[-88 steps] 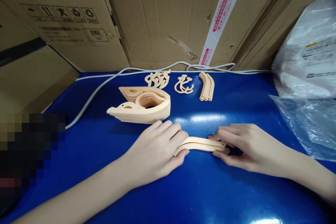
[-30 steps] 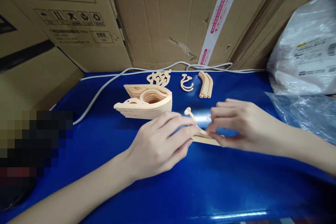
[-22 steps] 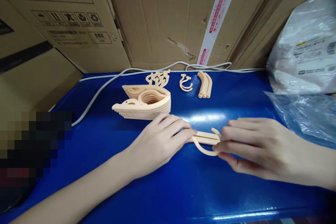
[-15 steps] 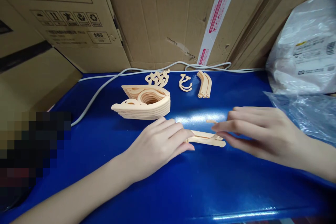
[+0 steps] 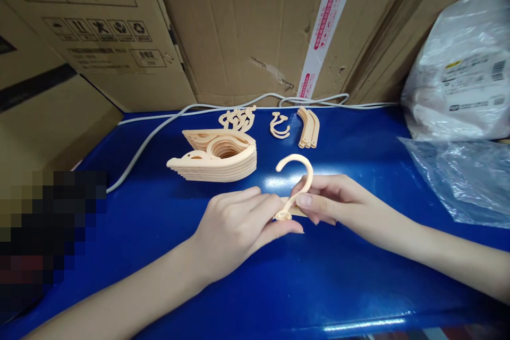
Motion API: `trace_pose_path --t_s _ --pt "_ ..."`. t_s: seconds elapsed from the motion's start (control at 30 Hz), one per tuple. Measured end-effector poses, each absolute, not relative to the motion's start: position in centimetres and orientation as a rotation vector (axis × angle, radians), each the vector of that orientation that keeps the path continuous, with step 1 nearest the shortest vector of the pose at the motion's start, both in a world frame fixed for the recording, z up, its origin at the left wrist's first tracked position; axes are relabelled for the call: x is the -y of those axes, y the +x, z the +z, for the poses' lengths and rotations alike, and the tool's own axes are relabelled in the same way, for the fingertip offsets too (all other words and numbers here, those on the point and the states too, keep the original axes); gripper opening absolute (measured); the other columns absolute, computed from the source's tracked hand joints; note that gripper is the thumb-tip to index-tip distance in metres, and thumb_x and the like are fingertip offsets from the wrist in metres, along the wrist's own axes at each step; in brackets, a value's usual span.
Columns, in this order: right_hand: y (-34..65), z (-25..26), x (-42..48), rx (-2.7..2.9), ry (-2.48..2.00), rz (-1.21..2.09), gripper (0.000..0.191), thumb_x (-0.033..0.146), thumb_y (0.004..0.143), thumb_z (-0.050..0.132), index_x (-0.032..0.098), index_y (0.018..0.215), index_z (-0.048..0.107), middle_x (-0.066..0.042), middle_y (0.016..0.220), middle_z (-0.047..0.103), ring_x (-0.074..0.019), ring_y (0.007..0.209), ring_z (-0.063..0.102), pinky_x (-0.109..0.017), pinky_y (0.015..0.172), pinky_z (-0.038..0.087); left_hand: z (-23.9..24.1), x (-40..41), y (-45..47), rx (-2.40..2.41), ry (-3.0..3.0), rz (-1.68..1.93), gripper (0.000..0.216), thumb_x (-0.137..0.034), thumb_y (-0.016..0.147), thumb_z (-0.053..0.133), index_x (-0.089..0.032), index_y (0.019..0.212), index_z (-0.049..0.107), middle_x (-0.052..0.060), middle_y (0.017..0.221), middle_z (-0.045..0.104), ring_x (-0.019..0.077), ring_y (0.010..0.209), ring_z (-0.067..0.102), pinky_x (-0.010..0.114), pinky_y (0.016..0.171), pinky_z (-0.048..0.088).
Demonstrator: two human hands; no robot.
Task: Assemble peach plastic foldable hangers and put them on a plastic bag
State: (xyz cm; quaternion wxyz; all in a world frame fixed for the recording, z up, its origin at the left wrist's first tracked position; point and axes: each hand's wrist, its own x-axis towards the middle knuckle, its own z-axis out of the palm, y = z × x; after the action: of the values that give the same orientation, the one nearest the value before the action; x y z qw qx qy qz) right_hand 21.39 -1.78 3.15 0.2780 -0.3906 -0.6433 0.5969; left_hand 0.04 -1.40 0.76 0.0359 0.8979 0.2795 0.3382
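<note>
My right hand [image 5: 332, 203] pinches the stem of a peach plastic hook [image 5: 295, 178], holding it upright with its curve at the top. My left hand [image 5: 239, 228] rests on the blue table [image 5: 279, 287] with curled fingers touching the hook's lower end and the curved peach arm pieces beneath it, which are mostly hidden. Behind my hands lies a stack of swan-shaped peach hanger parts [image 5: 217, 155].
At the back of the table lie a cluster of small hooks [image 5: 238, 118], two loose hooks [image 5: 279, 126] and curved arm pieces [image 5: 308, 128]. A white cable [image 5: 151, 135] runs along cardboard boxes [image 5: 247, 26]. Plastic bags [image 5: 458, 101] stand at right.
My right hand took a hook from beside the arm pieces and raised it upright. My left hand stayed on the arm pieces and now touches the hook's base.
</note>
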Motion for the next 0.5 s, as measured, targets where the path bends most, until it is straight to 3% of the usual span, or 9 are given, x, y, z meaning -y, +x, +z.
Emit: trace_pose_path --t_s 0.23,0.5 --pt "22.2 2.2 0.7 1.615 -1.103 1.522 0.018 0.033 0.091 0.064 0.018 0.080 0.066 0.005 0.066 0.055 -0.0059 0.058 0.042 -0.020 0.054 0.034 0.9 1.3 -0.4 -0.871 2.945 0.827 0.032 -0.046 0.098 0.053 -0.018 0.082 0.057 -0.005 0.059 0.056 0.0118 0.051 0.054 0.026 0.051 0.036" --pt "23.8 0.7 -1.9 1.582 -1.164 1.327 0.017 0.034 0.085 0.070 0.019 0.077 0.066 0.005 0.066 0.058 -0.0063 0.056 0.045 -0.021 0.056 0.039 1.3 0.3 -0.7 -0.830 3.059 0.460 0.025 -0.037 0.089 0.065 -0.019 0.081 0.050 -0.001 0.076 0.057 0.0166 0.065 0.057 0.028 0.053 0.038"
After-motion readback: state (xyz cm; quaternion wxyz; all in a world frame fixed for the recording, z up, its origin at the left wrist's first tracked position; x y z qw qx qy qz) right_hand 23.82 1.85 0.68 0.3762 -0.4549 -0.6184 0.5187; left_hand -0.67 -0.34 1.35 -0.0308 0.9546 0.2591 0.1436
